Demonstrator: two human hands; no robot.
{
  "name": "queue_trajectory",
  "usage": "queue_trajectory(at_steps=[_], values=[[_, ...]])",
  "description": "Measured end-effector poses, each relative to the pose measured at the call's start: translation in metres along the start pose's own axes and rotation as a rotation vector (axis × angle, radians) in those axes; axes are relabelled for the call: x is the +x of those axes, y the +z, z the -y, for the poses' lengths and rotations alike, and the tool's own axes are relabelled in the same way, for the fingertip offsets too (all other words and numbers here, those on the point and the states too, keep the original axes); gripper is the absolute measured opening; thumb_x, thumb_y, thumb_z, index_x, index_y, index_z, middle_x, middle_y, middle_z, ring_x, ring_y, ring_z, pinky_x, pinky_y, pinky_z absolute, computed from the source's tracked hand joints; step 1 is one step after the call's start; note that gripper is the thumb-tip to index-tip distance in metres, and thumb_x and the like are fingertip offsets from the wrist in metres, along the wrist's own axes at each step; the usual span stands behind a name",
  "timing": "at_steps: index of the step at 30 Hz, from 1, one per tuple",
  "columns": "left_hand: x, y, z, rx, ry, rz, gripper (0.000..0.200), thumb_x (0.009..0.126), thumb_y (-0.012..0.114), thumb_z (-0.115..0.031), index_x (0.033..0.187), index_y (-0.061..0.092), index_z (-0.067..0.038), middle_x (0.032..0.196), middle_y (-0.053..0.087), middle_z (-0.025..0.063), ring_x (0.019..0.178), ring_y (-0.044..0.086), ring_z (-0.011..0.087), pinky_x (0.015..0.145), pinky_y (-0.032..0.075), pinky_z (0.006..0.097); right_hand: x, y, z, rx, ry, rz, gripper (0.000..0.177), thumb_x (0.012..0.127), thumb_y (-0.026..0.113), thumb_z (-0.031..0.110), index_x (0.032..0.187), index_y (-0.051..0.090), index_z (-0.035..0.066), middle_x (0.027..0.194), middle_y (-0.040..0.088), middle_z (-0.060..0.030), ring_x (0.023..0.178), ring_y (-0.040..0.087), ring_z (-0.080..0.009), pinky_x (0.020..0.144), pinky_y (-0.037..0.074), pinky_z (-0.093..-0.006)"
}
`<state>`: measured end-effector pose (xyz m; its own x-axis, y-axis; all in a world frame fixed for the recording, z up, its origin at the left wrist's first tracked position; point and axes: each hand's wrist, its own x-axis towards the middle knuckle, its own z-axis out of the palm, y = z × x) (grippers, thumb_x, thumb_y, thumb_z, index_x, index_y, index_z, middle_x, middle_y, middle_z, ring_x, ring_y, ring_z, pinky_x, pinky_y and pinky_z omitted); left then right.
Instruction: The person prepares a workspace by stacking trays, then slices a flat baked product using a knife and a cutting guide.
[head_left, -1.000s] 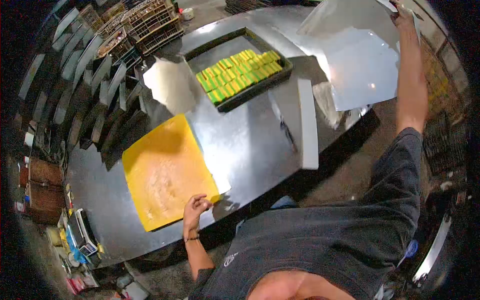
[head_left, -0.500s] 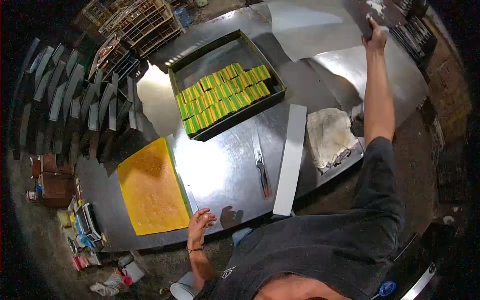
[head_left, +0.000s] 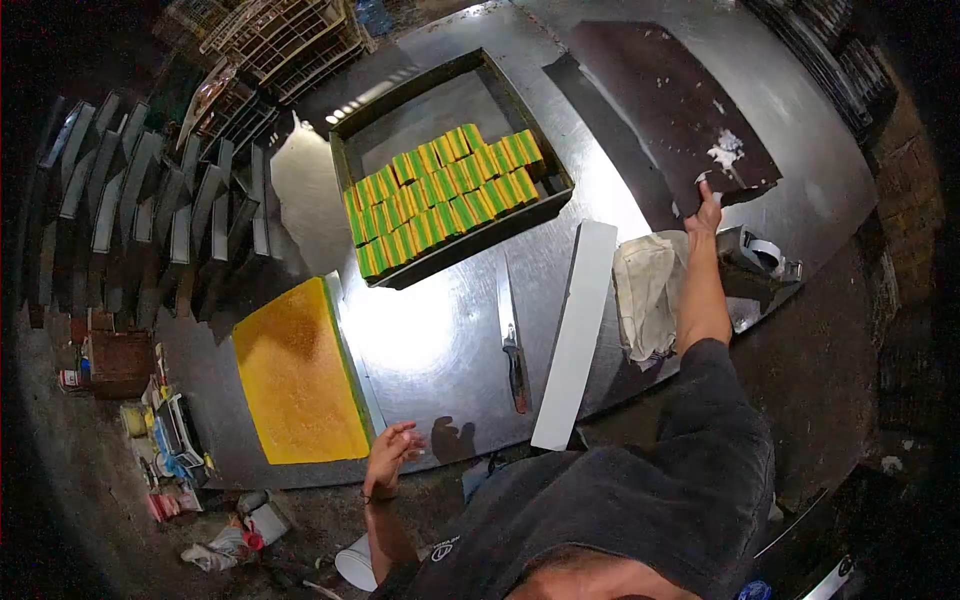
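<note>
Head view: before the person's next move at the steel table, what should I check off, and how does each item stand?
1. Right hand has a grip on the near corner of the dark sheet: ok.
2. Dark sheet lies fully flat on the steel table: cannot tell; the held corner looks lifted.
3. Left hand is open and holds nothing, beside the yellow slab: ok.
4. Knife lies apart from both hands: ok.
5. White board lies apart from the yellow slab: ok.

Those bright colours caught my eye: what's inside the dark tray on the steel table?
Rows of yellow-and-green striped pieces fill the near half of the tray; its far half is bare metal floor. Whatever lies beneath the pieces is covered.
</note>
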<state>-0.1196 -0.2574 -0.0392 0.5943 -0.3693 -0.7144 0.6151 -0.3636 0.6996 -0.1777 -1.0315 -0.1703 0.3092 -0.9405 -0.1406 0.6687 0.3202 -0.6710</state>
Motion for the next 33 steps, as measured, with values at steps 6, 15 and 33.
queue_trajectory(at_steps=[6,15,33], values=[[0.005,-0.006,0.012,0.041,0.049,-0.015,0.056,0.102,0.048,-0.044,0.132,0.053,0.004,0.101,0.068,0.0124,0.096,0.065,0.0217,0.082,0.052,0.0339,-0.008,-0.008,0.004,-0.534,0.215,-0.297,0.07,0.076,0.082,0.03,0.125,0.053,-0.01,0.127,0.057,-0.0193,0.1,0.062,-0.0374,0.081,0.054,-0.0557],[0.027,-0.017,0.03,0.223,0.308,-0.085,0.055,0.097,0.057,-0.046,0.086,0.072,0.006,0.07,0.068,0.0114,0.073,0.066,0.0201,0.075,0.051,0.036,-0.205,-0.014,0.053,-1.707,-0.524,0.226,0.068,0.088,0.063,0.047,0.136,0.051,0.0,0.131,0.057,-0.0248,0.125,0.051,-0.0361,0.103,0.041,-0.0463],[0.007,0.224,0.05,-0.071,0.773,0.44,0.097,0.092,0.04,-0.07,0.155,0.006,-0.006,0.158,0.021,0.0212,0.14,0.034,0.0348,0.111,0.038,0.0416,-0.546,0.008,0.114,-1.466,-0.396,0.753,0.04,0.101,0.052,0.022,0.134,0.053,-0.001,0.119,0.065,-0.0204,0.106,0.06,-0.0193,0.084,0.05,-0.0338]])
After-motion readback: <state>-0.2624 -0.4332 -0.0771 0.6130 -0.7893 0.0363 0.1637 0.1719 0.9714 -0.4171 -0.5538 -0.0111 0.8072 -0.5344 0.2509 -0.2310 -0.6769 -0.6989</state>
